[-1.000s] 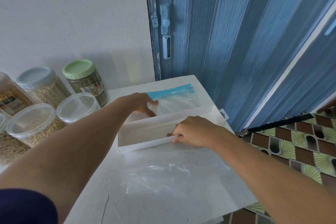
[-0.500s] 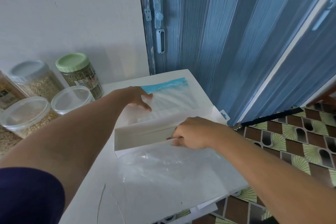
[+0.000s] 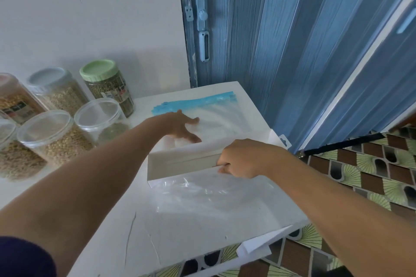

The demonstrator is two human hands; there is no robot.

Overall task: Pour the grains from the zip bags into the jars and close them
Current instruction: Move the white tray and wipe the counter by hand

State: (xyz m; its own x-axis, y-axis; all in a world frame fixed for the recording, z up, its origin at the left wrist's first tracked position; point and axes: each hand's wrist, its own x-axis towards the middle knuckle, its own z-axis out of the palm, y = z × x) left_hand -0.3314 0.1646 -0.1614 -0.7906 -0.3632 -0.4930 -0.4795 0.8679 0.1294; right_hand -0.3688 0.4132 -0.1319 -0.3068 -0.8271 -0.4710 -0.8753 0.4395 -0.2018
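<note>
Empty clear zip bags [image 3: 225,119] with a blue zip strip lie flat behind and partly inside a low white box [image 3: 180,164] on the white table [image 3: 108,220]. My left hand [image 3: 182,127] rests on those bags with its fingers spread. My right hand [image 3: 243,157] curls its fingers over the box's near wall and holds it. Another clear plastic bag [image 3: 213,195] lies flat on the table in front of the box. Closed jars of grain stand at the left: a green-lidded one [image 3: 105,83], a grey-lidded one [image 3: 56,87] and two with clear lids [image 3: 96,114] [image 3: 47,132].
A blue folding door [image 3: 270,40] with a latch stands just behind the table's far right corner. A white wall runs behind the jars. Patterned floor tiles [image 3: 371,175] show past the table's right edge. A folded white paper [image 3: 256,245] hangs off the near edge.
My left hand has spread its fingers flat on the zip bags, where it had them curled before. My right hand keeps its hold on the box.
</note>
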